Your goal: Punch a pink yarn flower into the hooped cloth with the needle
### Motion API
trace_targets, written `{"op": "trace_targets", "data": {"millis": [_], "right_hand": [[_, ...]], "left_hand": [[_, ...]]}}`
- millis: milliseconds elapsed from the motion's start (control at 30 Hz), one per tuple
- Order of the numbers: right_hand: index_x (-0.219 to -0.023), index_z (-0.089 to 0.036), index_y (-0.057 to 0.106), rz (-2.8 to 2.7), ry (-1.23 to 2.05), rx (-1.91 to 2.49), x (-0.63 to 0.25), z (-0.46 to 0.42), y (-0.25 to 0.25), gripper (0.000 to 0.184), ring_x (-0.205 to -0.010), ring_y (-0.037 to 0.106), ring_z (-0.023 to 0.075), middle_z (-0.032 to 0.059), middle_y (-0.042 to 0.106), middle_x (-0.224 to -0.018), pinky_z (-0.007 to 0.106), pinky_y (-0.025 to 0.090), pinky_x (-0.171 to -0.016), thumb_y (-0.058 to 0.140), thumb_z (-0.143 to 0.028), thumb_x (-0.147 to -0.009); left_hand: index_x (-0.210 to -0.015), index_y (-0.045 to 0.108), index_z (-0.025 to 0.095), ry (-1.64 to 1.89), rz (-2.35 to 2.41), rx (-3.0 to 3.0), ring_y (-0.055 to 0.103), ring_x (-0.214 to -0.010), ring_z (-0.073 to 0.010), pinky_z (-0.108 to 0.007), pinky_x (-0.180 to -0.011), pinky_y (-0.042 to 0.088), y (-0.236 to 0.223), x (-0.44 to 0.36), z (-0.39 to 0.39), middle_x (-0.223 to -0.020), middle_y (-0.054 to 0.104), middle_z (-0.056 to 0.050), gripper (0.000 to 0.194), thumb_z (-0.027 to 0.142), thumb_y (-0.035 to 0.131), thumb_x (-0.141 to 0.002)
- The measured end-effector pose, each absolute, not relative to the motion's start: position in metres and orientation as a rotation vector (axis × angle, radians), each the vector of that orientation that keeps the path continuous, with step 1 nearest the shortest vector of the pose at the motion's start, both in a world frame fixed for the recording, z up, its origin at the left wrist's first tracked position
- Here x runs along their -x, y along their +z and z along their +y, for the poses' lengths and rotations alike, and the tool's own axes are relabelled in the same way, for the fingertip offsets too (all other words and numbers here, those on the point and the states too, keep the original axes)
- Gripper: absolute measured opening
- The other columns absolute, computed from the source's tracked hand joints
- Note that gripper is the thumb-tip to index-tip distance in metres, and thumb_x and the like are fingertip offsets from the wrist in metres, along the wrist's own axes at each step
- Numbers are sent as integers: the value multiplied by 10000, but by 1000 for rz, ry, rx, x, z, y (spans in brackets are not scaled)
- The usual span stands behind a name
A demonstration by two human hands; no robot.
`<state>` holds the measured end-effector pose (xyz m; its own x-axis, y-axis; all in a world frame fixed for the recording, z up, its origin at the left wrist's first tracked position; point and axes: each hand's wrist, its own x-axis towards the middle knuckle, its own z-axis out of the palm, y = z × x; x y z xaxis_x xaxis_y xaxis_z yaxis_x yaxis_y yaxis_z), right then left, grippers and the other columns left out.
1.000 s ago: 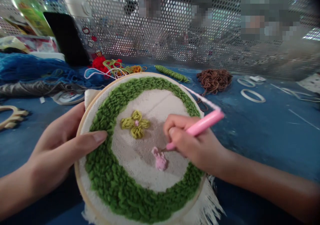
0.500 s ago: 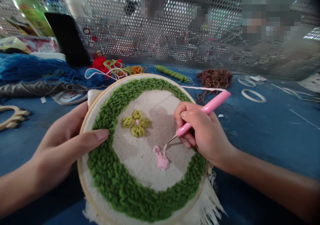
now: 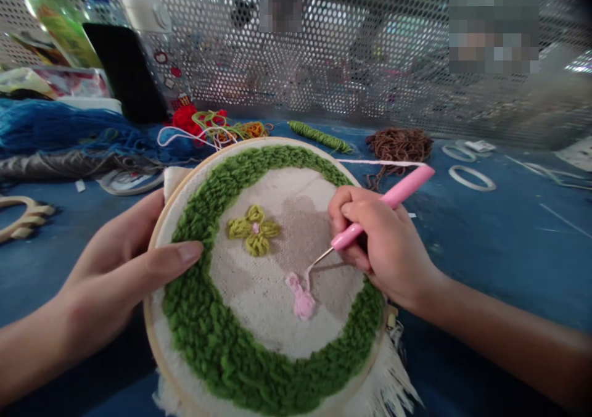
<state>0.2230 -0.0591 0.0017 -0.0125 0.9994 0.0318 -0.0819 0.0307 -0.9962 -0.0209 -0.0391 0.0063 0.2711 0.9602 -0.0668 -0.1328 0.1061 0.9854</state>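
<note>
My left hand grips the left rim of a round wooden embroidery hoop, thumb lying on its green yarn ring. The cloth inside carries a small yellow-green flower and a pink yarn patch. My right hand is closed round a pink punch needle, its metal tip just above and right of the pink patch, linked to it by a short strand. Pink yarn trails from the tool's back end.
Blue table with yarn bundles at the back: blue, red, green, brown. White rings lie to the right, a wooden piece at the left edge. A perforated metal screen closes the far side.
My right hand lifted the punch needle out of the cloth and drew back up and to the right; the tip now hangs above the pink patch. The left hand and hoop barely moved.
</note>
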Motion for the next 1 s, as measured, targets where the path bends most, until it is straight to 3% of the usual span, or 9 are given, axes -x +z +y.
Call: {"op": "trace_targets", "data": {"millis": [200, 367, 500, 733, 1000], "right_hand": [[-613, -183, 456, -1378, 1143, 1137, -221, -62, 3, 222, -363, 292, 32, -88, 388, -443, 180, 191, -340, 424, -131, -826], [-671, -180, 467, -1683, 1134, 1107, -223, -61, 4, 203, -439, 321, 37, -88, 390, -516, 171, 296, -432, 448, -144, -870], [-669, -178, 478, -1831, 1156, 1160, -221, -60, 4, 172, -532, 426, 61, -60, 462, -583, 188, 345, -490, 498, -121, -830], [-608, -184, 483, -1237, 1260, 1069, -223, -58, 0, 241, -337, 288, 46, -80, 393, -418, 201, 199, -350, 397, -127, -826], [-613, -185, 465, -1248, 1217, 1053, -224, -57, -1, 232, -347, 280, 41, -82, 378, -443, 196, 193, -351, 390, -120, -823]], "left_hand": [[-1255, 604, 309, 1037, 947, -1147, 739, -803, -327, -339, -491, 624, 1, 23, -37, -875, 777, 2, 678, 158, 732, -606], [-1240, 610, 312, 1021, 980, -1129, 735, -826, -326, -333, -500, 625, 3, 19, -41, -870, 778, 6, 670, 165, 743, -600], [-1258, 592, 310, 1006, 1009, -1093, 730, -857, -328, -343, -558, 633, 5, 17, -42, -856, 781, 1, 679, 192, 740, -606], [-1267, 589, 307, 1006, 944, -1123, 734, -831, -339, -327, -521, 629, 2, 23, -36, -796, 780, -13, 665, 186, 717, -625], [-1235, 595, 334, 1001, 1047, -1071, 712, -924, -359, -328, -543, 638, 9, 17, -41, -842, 782, 10, 697, 207, 762, -570]]}}
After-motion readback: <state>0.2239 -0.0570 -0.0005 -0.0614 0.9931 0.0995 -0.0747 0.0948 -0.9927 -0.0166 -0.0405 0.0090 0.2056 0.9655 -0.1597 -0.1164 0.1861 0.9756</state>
